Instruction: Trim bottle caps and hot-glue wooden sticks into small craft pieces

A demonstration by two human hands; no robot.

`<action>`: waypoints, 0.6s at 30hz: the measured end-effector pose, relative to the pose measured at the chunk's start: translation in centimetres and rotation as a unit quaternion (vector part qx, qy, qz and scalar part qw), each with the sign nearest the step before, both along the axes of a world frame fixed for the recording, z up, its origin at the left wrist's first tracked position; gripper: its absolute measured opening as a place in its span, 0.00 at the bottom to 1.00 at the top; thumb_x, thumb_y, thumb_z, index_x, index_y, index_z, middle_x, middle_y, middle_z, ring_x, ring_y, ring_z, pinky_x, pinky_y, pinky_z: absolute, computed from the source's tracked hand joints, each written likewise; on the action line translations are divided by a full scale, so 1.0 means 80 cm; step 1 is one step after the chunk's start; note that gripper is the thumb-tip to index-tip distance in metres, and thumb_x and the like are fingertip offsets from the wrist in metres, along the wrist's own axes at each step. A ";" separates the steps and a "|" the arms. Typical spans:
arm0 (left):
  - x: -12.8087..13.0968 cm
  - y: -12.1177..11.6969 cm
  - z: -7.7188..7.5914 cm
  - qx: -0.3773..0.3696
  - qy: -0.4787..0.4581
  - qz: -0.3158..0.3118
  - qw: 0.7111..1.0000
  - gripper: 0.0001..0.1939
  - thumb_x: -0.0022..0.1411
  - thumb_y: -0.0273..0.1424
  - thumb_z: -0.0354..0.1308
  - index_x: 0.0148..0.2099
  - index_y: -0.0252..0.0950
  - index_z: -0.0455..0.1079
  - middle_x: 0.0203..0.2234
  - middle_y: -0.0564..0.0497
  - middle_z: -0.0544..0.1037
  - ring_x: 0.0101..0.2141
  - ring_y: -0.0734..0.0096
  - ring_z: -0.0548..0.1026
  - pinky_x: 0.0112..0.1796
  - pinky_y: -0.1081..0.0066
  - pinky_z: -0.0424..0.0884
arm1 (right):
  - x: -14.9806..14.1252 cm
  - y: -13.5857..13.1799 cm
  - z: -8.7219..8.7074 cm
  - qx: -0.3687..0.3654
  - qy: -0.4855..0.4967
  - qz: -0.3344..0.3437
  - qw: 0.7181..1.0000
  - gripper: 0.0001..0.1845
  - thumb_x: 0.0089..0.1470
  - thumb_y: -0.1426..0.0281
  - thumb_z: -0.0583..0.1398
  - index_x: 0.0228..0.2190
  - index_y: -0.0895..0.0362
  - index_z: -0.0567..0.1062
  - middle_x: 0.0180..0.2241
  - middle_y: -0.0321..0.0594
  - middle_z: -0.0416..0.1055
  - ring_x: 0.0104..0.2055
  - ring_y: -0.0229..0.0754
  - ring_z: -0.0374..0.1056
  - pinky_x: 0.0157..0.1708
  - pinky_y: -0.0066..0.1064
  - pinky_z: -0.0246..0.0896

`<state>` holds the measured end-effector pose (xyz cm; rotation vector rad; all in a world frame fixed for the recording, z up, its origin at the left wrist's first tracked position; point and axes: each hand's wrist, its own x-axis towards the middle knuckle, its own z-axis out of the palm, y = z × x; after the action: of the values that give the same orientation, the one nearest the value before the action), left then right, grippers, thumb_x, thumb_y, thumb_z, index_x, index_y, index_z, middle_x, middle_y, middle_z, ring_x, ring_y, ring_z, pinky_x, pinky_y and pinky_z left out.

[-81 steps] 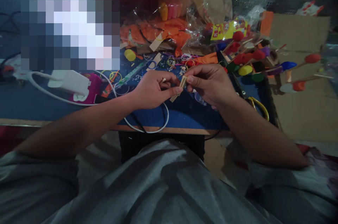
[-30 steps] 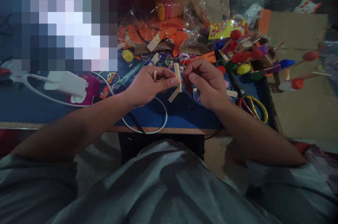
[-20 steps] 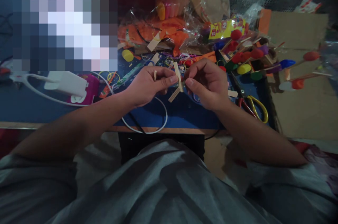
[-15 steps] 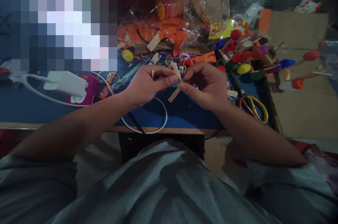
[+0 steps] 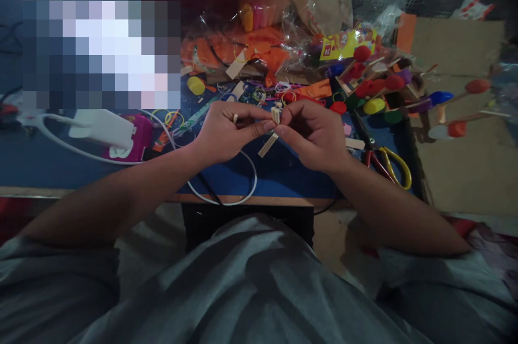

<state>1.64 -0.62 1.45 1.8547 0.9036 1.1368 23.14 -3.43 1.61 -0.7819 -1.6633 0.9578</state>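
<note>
Between my two hands is a small bundle of pale wooden sticks [image 5: 275,115], held up above the blue tabletop. My left hand [image 5: 230,130] pinches it from the left with thumb and forefinger; a small pale piece [image 5: 235,117] shows by its curled fingers. From the right, my right hand [image 5: 315,133] closes thumb and forefinger on the same bundle. Just below the fingertips more flat wooden sticks [image 5: 267,146] lie at a slant; whether they join the held bundle I cannot tell.
Scissors [image 5: 380,155] with red and yellow handles lie right of my right hand. A white charger [image 5: 101,130] with a looped white cable [image 5: 254,182] is at the left. Behind are rubber bands, orange scraps and coloured clay pieces [image 5: 374,105]. Cardboard [image 5: 461,171] lies at the right.
The held sticks have turned: their long side slanted up before, and now they look shorter, with their ends towards me. Both hands keep nearly the same place.
</note>
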 end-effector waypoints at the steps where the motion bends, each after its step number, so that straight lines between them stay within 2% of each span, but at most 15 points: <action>1: 0.000 0.000 0.000 0.003 0.000 0.001 1.000 0.27 0.61 0.58 0.75 0.39 0.38 0.89 0.28 0.48 0.88 0.24 0.74 0.76 0.24 0.73 0.65 | 0.000 0.001 -0.001 0.003 0.001 -0.005 1.000 0.22 0.62 0.51 0.74 0.34 0.54 0.76 0.29 0.33 0.70 0.26 0.34 0.61 0.24 0.29 0.58; 4: 0.000 -0.001 -0.001 0.011 0.001 -0.006 1.000 0.27 0.60 0.59 0.75 0.39 0.38 0.89 0.26 0.49 0.86 0.22 0.77 0.71 0.22 0.73 0.61 | -0.001 0.003 -0.005 0.008 0.005 -0.013 1.000 0.21 0.66 0.50 0.70 0.35 0.53 0.73 0.29 0.32 0.68 0.26 0.34 0.59 0.24 0.29 0.57; 7: 0.000 -0.001 -0.003 0.015 0.003 -0.005 1.000 0.27 0.60 0.58 0.76 0.40 0.38 0.89 0.25 0.50 0.85 0.20 0.78 0.68 0.21 0.72 0.58 | -0.001 0.005 -0.009 0.017 0.005 -0.019 1.000 0.21 0.65 0.50 0.72 0.36 0.52 0.74 0.30 0.32 0.69 0.28 0.35 0.62 0.26 0.29 0.60; 13: 0.000 0.001 -0.005 0.033 -0.023 0.011 0.999 0.22 0.61 0.54 0.77 0.39 0.40 0.89 0.30 0.48 0.89 0.25 0.75 0.76 0.25 0.73 0.66 | -0.001 0.006 -0.008 0.000 0.005 -0.034 0.999 0.22 0.60 0.49 0.75 0.38 0.52 0.77 0.30 0.33 0.72 0.26 0.35 0.64 0.25 0.31 0.60; 18: 0.001 0.001 -0.005 0.010 -0.039 0.013 0.999 0.24 0.57 0.56 0.78 0.38 0.40 0.89 0.32 0.48 0.90 0.28 0.72 0.81 0.28 0.73 0.73 | 0.001 0.005 -0.005 -0.008 0.003 -0.040 0.999 0.24 0.56 0.48 0.78 0.36 0.52 0.78 0.30 0.34 0.74 0.27 0.35 0.65 0.25 0.31 0.61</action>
<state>1.72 -0.55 1.03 1.8063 0.8766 1.2290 23.19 -3.06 1.19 -0.8502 -1.6089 0.9176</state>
